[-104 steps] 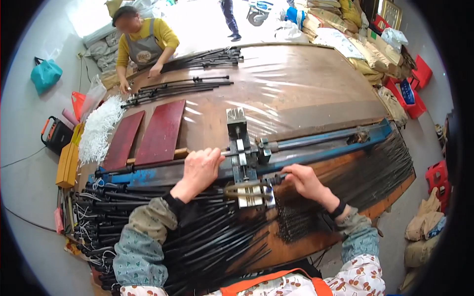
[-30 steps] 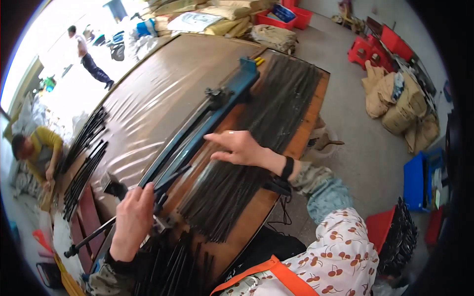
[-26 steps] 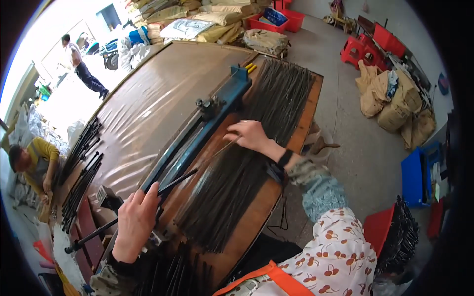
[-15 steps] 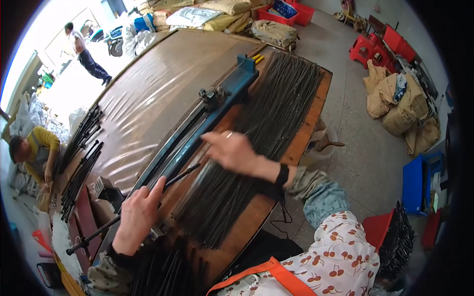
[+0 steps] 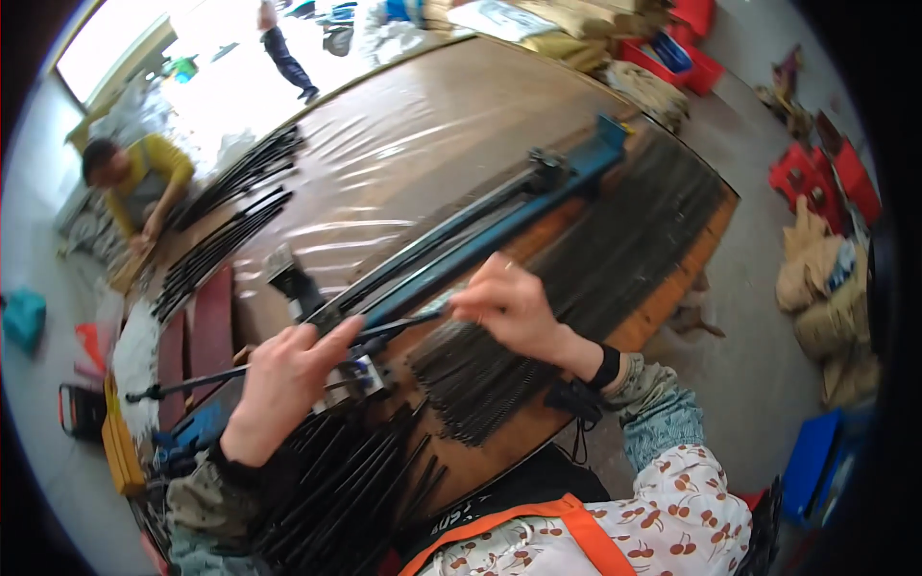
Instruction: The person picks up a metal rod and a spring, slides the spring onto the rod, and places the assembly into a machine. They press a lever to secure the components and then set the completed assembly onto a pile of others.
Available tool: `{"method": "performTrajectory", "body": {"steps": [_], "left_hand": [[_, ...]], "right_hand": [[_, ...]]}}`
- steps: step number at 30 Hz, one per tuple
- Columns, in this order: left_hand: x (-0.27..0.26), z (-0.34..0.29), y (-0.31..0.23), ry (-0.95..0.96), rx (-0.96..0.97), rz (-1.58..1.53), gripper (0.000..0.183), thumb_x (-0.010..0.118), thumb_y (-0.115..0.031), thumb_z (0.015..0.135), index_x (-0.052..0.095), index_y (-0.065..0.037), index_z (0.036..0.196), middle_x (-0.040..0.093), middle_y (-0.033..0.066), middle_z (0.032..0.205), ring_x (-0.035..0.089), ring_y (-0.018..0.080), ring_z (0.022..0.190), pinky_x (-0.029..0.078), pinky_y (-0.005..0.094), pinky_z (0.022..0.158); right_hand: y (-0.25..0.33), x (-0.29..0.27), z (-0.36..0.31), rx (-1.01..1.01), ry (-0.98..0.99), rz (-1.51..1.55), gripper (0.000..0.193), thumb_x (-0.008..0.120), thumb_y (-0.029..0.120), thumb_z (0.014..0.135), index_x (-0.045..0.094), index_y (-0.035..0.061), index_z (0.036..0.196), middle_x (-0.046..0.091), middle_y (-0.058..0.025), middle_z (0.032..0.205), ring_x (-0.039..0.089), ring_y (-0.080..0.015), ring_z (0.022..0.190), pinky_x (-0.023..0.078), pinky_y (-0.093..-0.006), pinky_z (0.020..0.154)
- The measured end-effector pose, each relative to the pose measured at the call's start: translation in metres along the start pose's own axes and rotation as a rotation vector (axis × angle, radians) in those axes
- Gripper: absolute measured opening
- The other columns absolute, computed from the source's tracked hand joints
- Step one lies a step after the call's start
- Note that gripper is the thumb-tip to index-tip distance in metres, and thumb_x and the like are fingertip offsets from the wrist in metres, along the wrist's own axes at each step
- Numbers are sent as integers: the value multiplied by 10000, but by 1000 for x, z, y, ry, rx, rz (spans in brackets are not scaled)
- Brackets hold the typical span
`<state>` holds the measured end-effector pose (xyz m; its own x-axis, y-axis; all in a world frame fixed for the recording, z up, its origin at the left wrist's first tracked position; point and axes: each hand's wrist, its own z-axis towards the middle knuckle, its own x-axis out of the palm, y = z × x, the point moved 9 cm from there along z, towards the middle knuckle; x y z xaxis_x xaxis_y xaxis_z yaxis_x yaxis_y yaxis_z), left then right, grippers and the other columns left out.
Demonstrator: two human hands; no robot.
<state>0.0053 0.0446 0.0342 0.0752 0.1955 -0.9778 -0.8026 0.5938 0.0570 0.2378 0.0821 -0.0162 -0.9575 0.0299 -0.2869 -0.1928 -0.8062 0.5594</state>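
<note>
My left hand (image 5: 286, 384) is closed around a long black rod (image 5: 206, 381), which slants up from the left with a collar near its far left end. The rod's other end reaches the fingertips of my right hand (image 5: 514, 305). That hand is closed in a pinch; what it holds is too small to make out. Just beyond both hands runs a long blue metal jig (image 5: 471, 250) with a clamp block (image 5: 549, 168) at its far part. Under and beyond my right hand lies a wide layer of thin dark rods (image 5: 615, 245), ridged at their near ends.
More black rods (image 5: 336, 480) are heaped below my left hand. Several finished-looking black rods (image 5: 230, 235) lie at the table's left, where a person (image 5: 144, 187) in yellow sleeves works. Plastic sheeting (image 5: 403, 125) covers the table (image 5: 715, 226). Sacks (image 5: 826, 298) stand right.
My view has turned, so the table appears shifted right. My right hand has gone from an extended finger to a pinch at the rod's end. My left hand still grips the rod.
</note>
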Motion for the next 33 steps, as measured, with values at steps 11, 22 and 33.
{"method": "performTrajectory", "body": {"steps": [11,22,33], "left_hand": [[-21,-56,5,-63,14,25,638,634,39,808,582,-116,1424,529,88,805,577,271,763,497,413,688],[-119,-147,122,-483,-403,131,172,616,-78,998,623,-1,1151,629,221,938,618,434,862,507,461,739],[-97,-240,135,-403,-558,162,227,649,-104,989,632,-26,1201,600,186,848,598,393,753,470,460,654]], "right_hand": [[39,70,3,-334,100,-139,403,730,115,910,693,108,1311,604,-62,734,567,-202,606,469,-341,524],[-71,140,49,367,373,243,104,602,91,1038,610,-12,1025,626,-31,760,611,-91,723,522,-250,684],[-18,268,84,210,643,355,105,684,126,999,650,36,1043,742,-18,852,700,-61,868,556,-240,781]]}}
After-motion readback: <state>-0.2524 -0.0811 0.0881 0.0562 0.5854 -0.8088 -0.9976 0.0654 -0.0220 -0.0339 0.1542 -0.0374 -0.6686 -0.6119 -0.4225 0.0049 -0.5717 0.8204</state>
